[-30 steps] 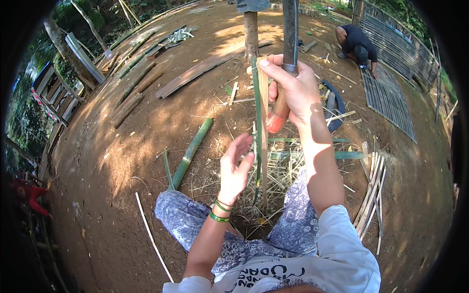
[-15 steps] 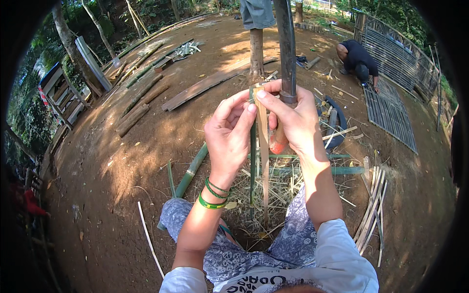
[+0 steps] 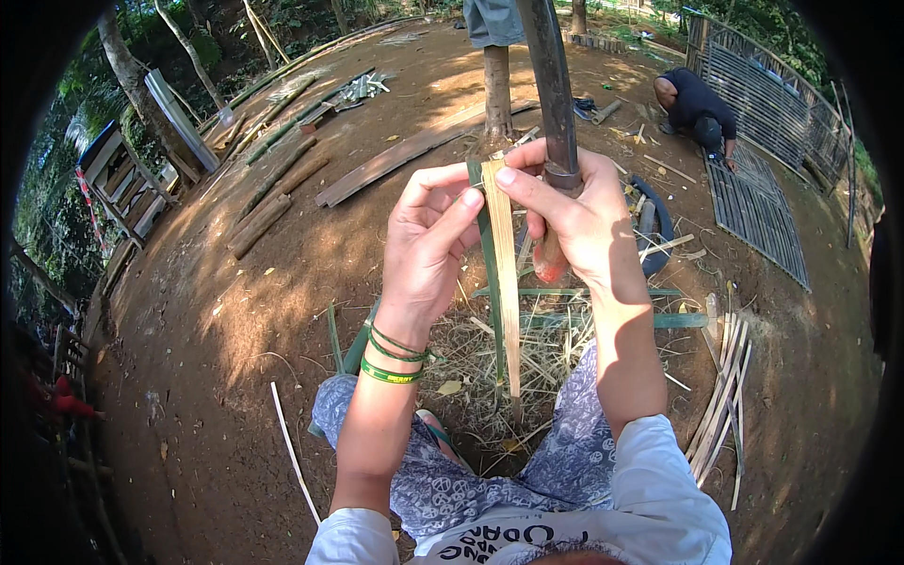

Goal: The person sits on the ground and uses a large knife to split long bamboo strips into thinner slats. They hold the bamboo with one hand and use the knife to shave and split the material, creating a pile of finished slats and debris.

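Observation:
In front of me my left hand [image 3: 424, 235] pinches the top of a thin green bamboo strip [image 3: 490, 259] between thumb and fingertips. Beside it hangs a pale tan bamboo strip [image 3: 506, 282], its upper end under the thumb of my right hand [image 3: 593, 212]. That same hand also keeps hold of a machete [image 3: 554, 89]; the dark blade points up and away, and the reddish handle end shows below the fingers. Both strips hang down, close together at the top, over shavings [image 3: 461, 363] between my knees.
Split strips [image 3: 720, 405] lie at my right, and a green bamboo pole [image 3: 617, 321] crosses ahead. Farther off are a black tire-like ring [image 3: 667, 226], a plank [image 3: 395, 165], and logs [image 3: 273, 212]. A crouching person [image 3: 697, 104] works at a slatted panel [image 3: 758, 212].
My left hand has shifted slightly left. The two strips have turned and show more of their broad faces, with their lower ends a little higher. The machete blade leans a bit more left.

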The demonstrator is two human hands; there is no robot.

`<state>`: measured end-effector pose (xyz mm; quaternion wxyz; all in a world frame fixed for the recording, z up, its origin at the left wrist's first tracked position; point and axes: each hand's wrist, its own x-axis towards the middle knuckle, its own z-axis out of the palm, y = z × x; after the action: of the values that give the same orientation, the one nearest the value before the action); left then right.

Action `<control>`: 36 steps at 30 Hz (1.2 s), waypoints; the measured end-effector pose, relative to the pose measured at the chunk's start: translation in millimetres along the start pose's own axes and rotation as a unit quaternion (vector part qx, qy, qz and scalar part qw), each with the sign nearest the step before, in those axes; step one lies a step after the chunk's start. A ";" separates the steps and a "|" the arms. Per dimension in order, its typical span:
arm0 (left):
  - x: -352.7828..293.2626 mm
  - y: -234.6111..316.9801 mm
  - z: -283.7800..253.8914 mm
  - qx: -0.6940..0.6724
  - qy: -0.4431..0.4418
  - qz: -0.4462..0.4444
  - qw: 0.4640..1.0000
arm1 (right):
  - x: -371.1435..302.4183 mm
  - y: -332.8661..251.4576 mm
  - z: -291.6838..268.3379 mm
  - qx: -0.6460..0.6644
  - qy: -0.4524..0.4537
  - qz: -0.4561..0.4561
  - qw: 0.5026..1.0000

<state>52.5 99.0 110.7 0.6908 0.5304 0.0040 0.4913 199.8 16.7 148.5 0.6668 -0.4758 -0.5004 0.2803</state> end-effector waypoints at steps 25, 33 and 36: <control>-14.7 5.4 -21.0 -0.070 -0.166 0.012 0.984 | -31.3 -27.3 17.0 0.095 -0.050 0.003 0.994; -16.1 15.5 -12.9 -0.075 -0.160 0.042 0.983 | -39.3 -22.0 24.0 0.123 -0.049 -0.105 0.986; -17.7 15.0 -13.8 -0.099 -0.193 0.041 0.975 | -39.7 -15.0 23.6 0.114 -0.061 -0.144 0.981</control>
<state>26.0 96.3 106.6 0.7069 0.5437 -0.1999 0.4058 162.7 -14.6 147.4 0.7186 -0.3011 -0.5681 0.2651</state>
